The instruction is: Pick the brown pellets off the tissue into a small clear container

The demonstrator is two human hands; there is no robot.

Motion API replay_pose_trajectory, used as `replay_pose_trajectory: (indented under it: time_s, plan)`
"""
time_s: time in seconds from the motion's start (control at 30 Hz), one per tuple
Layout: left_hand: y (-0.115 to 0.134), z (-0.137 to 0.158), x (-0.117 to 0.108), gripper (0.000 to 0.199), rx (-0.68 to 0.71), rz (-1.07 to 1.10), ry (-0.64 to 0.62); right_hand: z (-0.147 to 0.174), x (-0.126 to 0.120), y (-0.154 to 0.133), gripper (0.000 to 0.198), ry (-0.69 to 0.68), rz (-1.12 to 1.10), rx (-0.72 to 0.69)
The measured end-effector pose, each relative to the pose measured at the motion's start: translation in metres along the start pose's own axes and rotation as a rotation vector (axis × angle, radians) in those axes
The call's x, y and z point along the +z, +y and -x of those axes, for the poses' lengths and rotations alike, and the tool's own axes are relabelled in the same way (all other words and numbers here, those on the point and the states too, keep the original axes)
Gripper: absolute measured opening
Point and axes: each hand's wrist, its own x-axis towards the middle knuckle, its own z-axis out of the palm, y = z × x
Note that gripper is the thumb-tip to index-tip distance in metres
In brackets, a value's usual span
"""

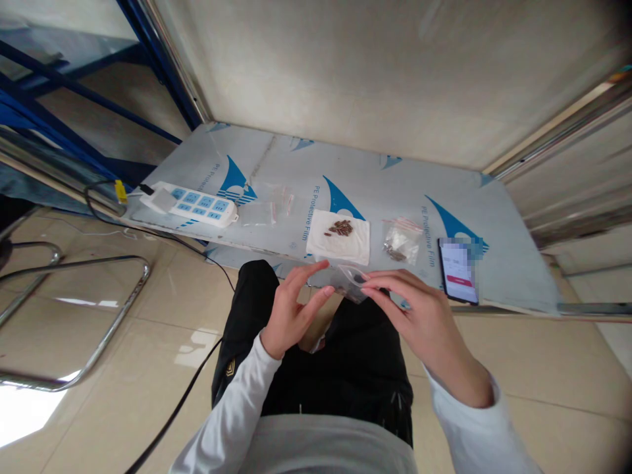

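Observation:
A small clear zip bag [351,284] hangs over my lap, pinched at its right edge by my right hand [412,299]. My left hand [296,306] is beside the bag's left side, thumb and forefinger apart, with nothing visible between them. On the shelf just beyond, a white paper napkin [340,247] carries a little pile of small brown pieces [342,228], too small to name. To its right lies another zip bag [402,240] with small dark pieces gathered at its bottom. Flat empty-looking zip bags [259,214] lie left of the napkin.
A white power strip [200,205] with blue sockets lies on the shelf's left, its black cable [162,235] trailing down. A phone [458,271] rests near the right front edge of the film-covered shelf [276,151]. A metal chair frame [113,322] stands at left.

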Motion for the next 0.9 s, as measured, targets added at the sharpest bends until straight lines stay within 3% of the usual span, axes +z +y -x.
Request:
replay_pose_trajectory:
  time_s: [0.23,0.33,0.4,0.47,0.63,0.9]
  plan:
    - [0.015,-0.012,0.004,0.011,0.003,0.088,0.042,0.000,0.005,0.001,0.011,-0.035,-0.192,0.009]
    - [0.016,-0.011,0.004,0.008,-0.013,0.139,0.086,0.001,0.016,-0.003,0.048,0.024,-0.379,0.140]
    - [0.018,-0.009,0.004,0.006,-0.014,0.149,0.099,0.001,0.024,-0.008,0.064,-0.006,-0.458,0.192]
    - [0.020,-0.007,0.004,0.004,-0.002,0.128,0.094,0.000,0.032,-0.013,0.056,-0.039,-0.467,0.218]
    - [0.029,-0.004,0.000,0.003,0.041,0.029,0.056,-0.002,0.042,-0.017,0.018,0.051,-0.551,0.285]
    - [0.041,-0.006,-0.007,0.004,0.039,-0.068,0.068,-0.002,0.033,-0.015,0.011,0.033,-0.651,0.295]
